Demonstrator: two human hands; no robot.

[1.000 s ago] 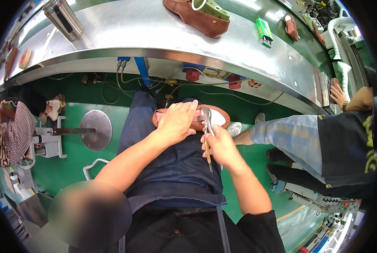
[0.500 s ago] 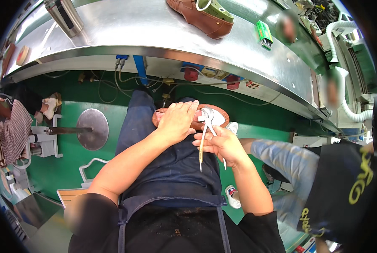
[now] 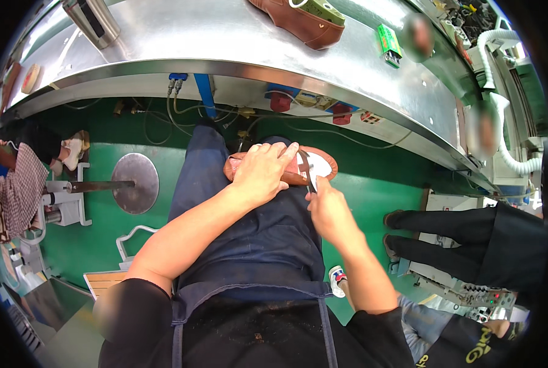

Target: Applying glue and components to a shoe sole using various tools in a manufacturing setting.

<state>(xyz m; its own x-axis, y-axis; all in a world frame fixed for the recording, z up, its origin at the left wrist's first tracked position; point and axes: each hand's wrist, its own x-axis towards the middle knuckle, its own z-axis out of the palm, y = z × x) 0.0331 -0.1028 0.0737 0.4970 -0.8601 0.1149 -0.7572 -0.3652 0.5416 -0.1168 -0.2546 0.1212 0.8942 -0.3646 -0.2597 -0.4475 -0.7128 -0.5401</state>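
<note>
A brown leather shoe [image 3: 329, 163] with a white patch on its upper-facing side lies across my lap. Over its left part rests my left hand [image 3: 262, 175], fingers closed around it and pressing it down. My right hand [image 3: 334, 214] is wrapped around the handles of metal pincers [image 3: 311, 172], just below the shoe. The jaws of the pincers reach onto the shoe beside my left fingertips; whether they grip any leather I cannot tell. My palm hides most of the handles.
A metal bench [image 3: 225, 46] runs ahead, bearing another brown shoe [image 3: 317, 30], a green box [image 3: 389, 44] and a steel flask [image 3: 93, 23]. A round metal stool base [image 3: 136, 184] stands left. People are at both sides; dark-trousered legs [image 3: 446, 227] show right.
My right hand has closed around the pincers' handles, which were held loosely and spread. The pincers have turned against the shoe. The co-worker at right has moved back, uncovering another person's dark-trousered legs.
</note>
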